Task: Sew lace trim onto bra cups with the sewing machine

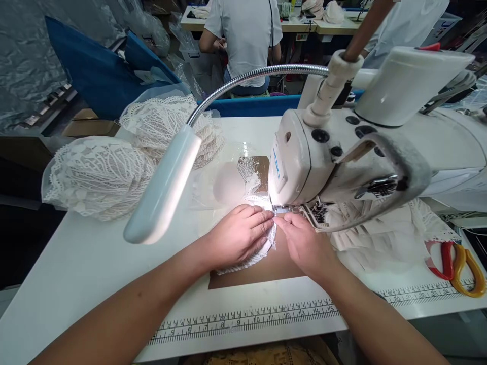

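Note:
My left hand (243, 234) rests over a white lace piece (247, 261), fingers close together and gripping it in front of the sewing machine (300, 157). Tips of my right hand (303, 241) are pinched at the lace's right edge, nearly meeting my left fingertips just by the presser foot (280, 208). The curved lace piece lies partly under my left palm, and its far end passes behind the needle area. Beneath it is a brown plate (243, 280) set in the white table. The needle tip is too small to make out.
A lamp (163, 187) on a bent metal neck hangs left of the machine. Lace stacks (102, 175) lie at the left, more lace fabric (380, 233) at the right. Red-and-yellow-handled scissors (462, 268) and a ruler strip (243, 323) are near the front edge. A person (245, 40) sits beyond.

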The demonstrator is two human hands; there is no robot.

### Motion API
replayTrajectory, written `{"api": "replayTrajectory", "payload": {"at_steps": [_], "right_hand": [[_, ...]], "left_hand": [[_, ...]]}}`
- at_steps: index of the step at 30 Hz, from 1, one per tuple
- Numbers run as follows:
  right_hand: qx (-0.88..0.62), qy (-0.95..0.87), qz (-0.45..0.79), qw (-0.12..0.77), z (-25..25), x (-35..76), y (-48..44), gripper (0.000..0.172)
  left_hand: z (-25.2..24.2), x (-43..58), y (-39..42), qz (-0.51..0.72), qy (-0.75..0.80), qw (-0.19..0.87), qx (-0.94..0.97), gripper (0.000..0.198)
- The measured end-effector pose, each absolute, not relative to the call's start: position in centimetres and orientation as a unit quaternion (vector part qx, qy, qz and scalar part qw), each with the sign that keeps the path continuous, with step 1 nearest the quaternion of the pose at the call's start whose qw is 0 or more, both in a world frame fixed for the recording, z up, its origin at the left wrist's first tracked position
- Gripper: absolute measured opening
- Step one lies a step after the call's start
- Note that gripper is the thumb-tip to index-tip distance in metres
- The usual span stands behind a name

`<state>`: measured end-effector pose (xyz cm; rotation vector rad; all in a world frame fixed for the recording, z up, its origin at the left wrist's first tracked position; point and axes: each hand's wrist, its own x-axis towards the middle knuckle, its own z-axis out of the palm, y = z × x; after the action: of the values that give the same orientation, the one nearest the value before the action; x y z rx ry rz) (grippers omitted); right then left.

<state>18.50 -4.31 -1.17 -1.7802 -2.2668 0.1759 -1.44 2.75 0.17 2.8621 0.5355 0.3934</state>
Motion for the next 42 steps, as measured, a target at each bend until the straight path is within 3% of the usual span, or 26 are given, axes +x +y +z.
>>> {"api": "replayTrajectory", "payload": {"at_steps": [13,20,26,42], "right_hand": [[-0.604,-0.783,0.022,0.143,-1.6,18.2,-3.8,0.038],[-0.6,-0.78,0.07,0.165,-1.4,18.4,-4.0,0.043],[-0.595,-0.783,0.097,0.155,-1.2,18.6,-3.9,0.044],[-0.605,-0.782,0.082,0.127,-1.5,18.5,-3.6,0.049]], "left_hand": [[0.0,-1.2,3.2,0.148,0.203,0.084,0.964,0.032],[0.2,-1.3,3.6,0.13,0.189,0.091,0.969,0.034],[0.5,-1.2,4.0,0.129,0.215,0.114,0.961,0.033],[-0.2,-1.6,4.2,0.113,0.26,0.058,0.957,0.035]]}}
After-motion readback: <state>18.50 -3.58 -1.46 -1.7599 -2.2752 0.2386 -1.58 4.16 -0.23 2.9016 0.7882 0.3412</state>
